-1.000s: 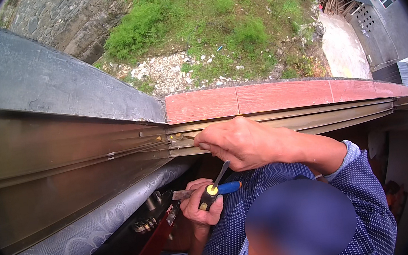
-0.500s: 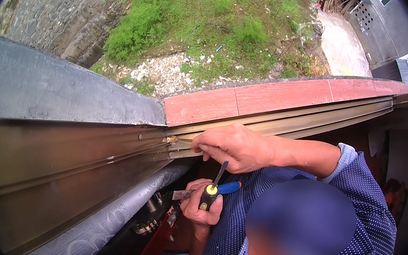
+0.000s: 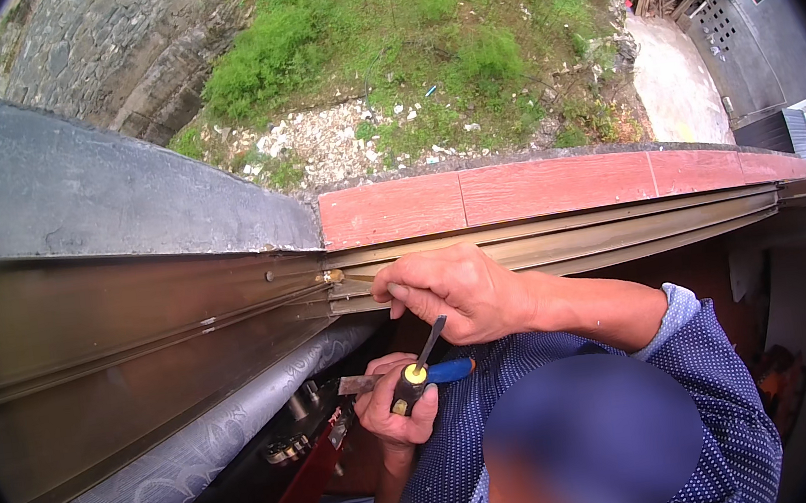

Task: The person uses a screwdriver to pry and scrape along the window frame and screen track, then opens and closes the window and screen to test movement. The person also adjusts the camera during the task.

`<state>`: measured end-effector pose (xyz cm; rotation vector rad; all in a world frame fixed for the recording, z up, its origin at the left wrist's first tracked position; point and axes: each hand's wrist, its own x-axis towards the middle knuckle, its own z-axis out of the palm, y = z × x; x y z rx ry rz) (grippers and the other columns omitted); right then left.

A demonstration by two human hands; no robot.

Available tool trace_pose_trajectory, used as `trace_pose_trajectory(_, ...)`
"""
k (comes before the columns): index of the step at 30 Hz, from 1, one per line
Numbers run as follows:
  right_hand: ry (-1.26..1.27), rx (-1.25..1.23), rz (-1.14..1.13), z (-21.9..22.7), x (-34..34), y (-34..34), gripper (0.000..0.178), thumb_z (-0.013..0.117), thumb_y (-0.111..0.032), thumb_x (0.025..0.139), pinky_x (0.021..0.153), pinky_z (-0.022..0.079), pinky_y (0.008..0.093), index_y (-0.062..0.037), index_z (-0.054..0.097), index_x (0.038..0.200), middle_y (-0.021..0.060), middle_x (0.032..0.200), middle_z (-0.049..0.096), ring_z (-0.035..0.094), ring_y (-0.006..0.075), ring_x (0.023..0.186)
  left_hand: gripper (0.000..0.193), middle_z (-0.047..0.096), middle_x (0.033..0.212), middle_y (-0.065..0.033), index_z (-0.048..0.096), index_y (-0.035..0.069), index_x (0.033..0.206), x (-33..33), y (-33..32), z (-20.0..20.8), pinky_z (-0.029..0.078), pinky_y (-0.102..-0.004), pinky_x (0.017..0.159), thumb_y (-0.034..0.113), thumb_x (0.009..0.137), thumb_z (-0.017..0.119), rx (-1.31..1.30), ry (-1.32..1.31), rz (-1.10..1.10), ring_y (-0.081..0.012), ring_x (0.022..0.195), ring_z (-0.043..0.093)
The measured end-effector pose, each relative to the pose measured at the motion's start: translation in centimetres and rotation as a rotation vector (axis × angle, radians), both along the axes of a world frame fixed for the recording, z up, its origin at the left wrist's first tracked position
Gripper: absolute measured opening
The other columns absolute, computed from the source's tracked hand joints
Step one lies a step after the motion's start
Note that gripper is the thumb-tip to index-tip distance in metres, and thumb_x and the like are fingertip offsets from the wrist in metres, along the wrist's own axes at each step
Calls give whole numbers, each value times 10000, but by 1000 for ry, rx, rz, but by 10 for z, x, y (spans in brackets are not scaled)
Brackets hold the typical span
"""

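Observation:
My right hand (image 3: 457, 290) reaches over the bronze-coloured metal window track (image 3: 620, 235). Its fingers are closed on a thin, narrow tool (image 3: 358, 277), whose kind I cannot make out. The tool points at a small yellowish-brown lump (image 3: 331, 276) in the corner where the track meets the side frame (image 3: 130, 300). Lower down, my left hand (image 3: 397, 413) is wrapped around a screwdriver (image 3: 417, 373) with a black and yellow handle, shaft pointing up. A blue-handled scraper (image 3: 451, 371) lies across the same grip, its flat blade sticking out to the left.
Red tiles (image 3: 555, 186) line the outer sill, and a grey ledge (image 3: 117, 180) runs along the left. Below the side frame lies a roll of pale patterned material (image 3: 196, 444). Outside, far down, are grass, rubble (image 3: 326, 141) and a stone wall (image 3: 82, 54).
My right hand has shifted very slightly to the left with the thin tool, and the view has moved a little. My left hand keeps the same grip on the screwdriver and scraper.

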<state>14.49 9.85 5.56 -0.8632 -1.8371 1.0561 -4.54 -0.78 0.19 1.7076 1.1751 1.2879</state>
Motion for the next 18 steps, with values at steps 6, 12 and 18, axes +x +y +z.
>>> trace_pose_trajectory(6, -5, 27, 13, 1, 2, 0, 151, 519, -22, 973, 643, 579, 334, 21, 635, 1058, 128, 872, 694, 718, 229, 744, 339, 705, 806, -138, 644, -42, 921, 0, 0, 1, 552, -398, 782, 268, 819, 733, -8, 1, 1, -316, 811, 678)
trace_pose_trajectory(12, 20, 54, 27, 1, 4, 4, 157, 521, -29, 965, 620, 571, 329, 18, 636, 1061, 121, 846, 692, 707, 230, 714, 337, 701, 820, -147, 639, -40, 957, 0, 1, -1, 555, -400, 768, 246, 807, 736, 1, 13, -9, -322, 806, 679)
trace_pose_trajectory(18, -48, 12, 49, 13, 7, 16, 153, 522, -39, 961, 602, 554, 331, 9, 639, 1048, 112, 787, 681, 693, 229, 672, 355, 694, 842, -170, 636, -44, 1016, -2, 3, -3, 557, -404, 743, 195, 777, 743, 27, 21, -42, -337, 794, 683)
